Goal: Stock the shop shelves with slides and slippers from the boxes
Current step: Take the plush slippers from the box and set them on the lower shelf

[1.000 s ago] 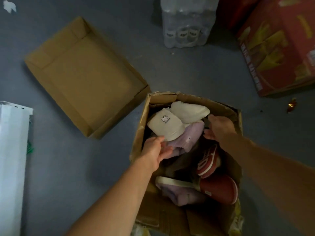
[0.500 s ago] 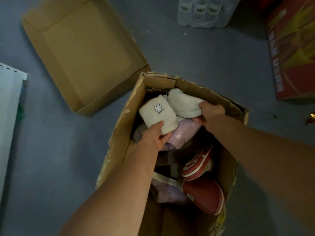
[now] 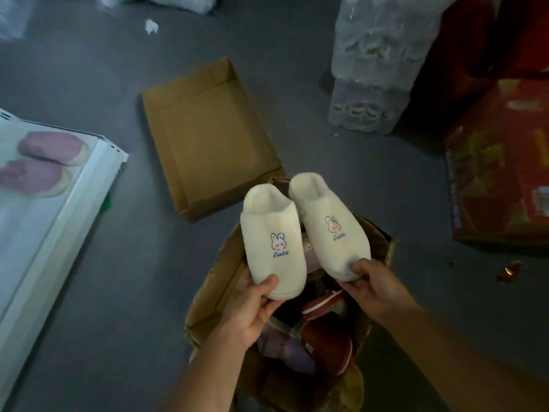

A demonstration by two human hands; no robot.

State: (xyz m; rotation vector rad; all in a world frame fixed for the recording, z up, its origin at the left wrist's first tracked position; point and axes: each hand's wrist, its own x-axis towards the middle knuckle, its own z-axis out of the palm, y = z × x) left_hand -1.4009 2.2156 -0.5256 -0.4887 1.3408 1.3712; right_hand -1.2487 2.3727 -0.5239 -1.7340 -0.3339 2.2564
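Two cream bunny slippers are held up over the open box [image 3: 383, 242], one in each hand: the left hand [image 3: 252, 304] has its thumb curled over the toe of the left slipper [image 3: 273, 242] with fingers underneath, and the right hand [image 3: 371, 285] pinches the toe end of the right slipper [image 3: 332, 230] the same way. Each grip takes only the toe — the heels stick out unsupported, away from the person. These look like soft plush, so a swing toward the white shelf [image 3: 98, 179] at the left could let one pivot and slip out onto the grey floor [image 3: 133, 292], or back among the red slippers [image 3: 326, 334] in the box. The shelf already carries a pair of purple slippers [image 3: 44, 162] — setting the new pair down carelessly could knock those out of line. The empty cardboard tray [image 3: 208, 135] lies on the floor beside the box, an easy thing to trip on.
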